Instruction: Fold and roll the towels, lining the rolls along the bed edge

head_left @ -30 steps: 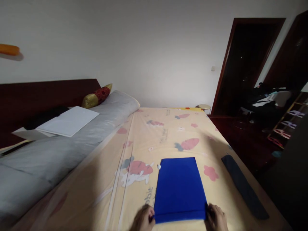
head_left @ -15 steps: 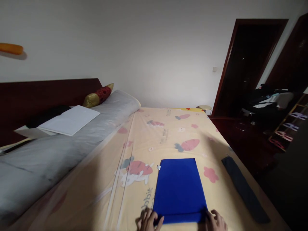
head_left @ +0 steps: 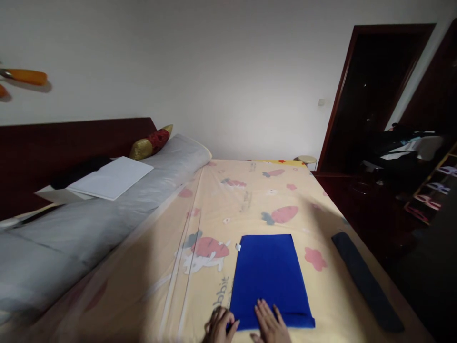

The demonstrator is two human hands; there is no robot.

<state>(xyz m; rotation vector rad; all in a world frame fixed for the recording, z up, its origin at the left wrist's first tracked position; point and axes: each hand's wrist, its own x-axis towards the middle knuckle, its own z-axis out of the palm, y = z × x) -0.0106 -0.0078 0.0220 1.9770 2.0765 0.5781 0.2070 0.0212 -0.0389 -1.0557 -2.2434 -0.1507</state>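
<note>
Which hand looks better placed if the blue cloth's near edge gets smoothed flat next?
Probably the right hand: its fingers stretch fairly flat across the middle of the near edge of the blue cloth. The left hand is at the near left corner, fingers curled.

Folded cloth [head_left: 269,271]: plain royal blue; tag [head_left: 238,247] white. Bedsheet [head_left: 228,228]: cream, pink-carrot, pink-flower and white-rabbit print. Folded strip of cloth [head_left: 366,281], sheet's right edge: dark slate. Cushion [head_left: 154,142]: patterned red, gold ends. Headboard [head_left: 21,152]: dark red-brown.
</note>
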